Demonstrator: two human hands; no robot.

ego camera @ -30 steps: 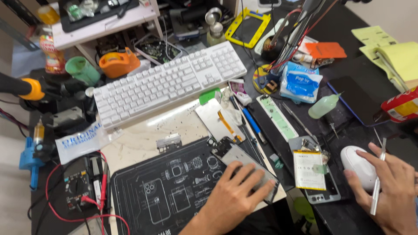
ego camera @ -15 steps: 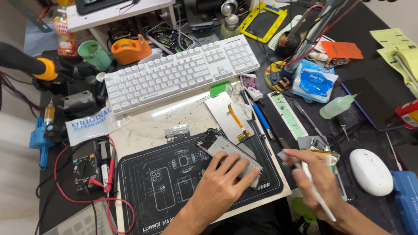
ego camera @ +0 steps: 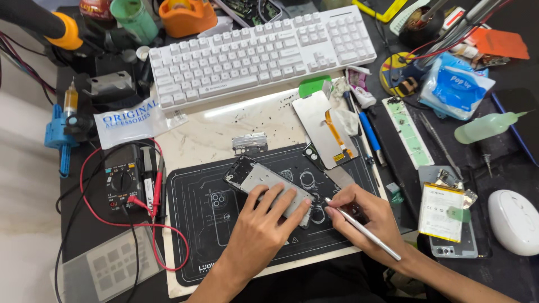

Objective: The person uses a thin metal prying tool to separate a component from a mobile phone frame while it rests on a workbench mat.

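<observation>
An opened phone body [ego camera: 255, 179] with a grey metal inner plate lies tilted on the black repair mat [ego camera: 191, 235]. My left hand [ego camera: 264, 224] rests flat on its lower half, fingers spread over it. My right hand [ego camera: 365, 219] holds a thin silver tool [ego camera: 362, 227] like a pen, its tip touching the phone's right end. A detached screen panel [ego camera: 323, 126] with an orange flex cable lies just above the mat. A small metal shield [ego camera: 250, 143] sits on the white board.
A white keyboard [ego camera: 258, 53] spans the back. A multimeter [ego camera: 120, 182] with red leads sits left. To the right are a phone battery [ego camera: 441, 210], a white mouse [ego camera: 514, 221], a green squeeze bottle [ego camera: 485, 126], a blue wipes pack [ego camera: 457, 84] and several hand tools.
My right hand left the mouse area and came to the phone with the silver tool. My left hand stayed pressed on the phone. The view moved closer over the mat.
</observation>
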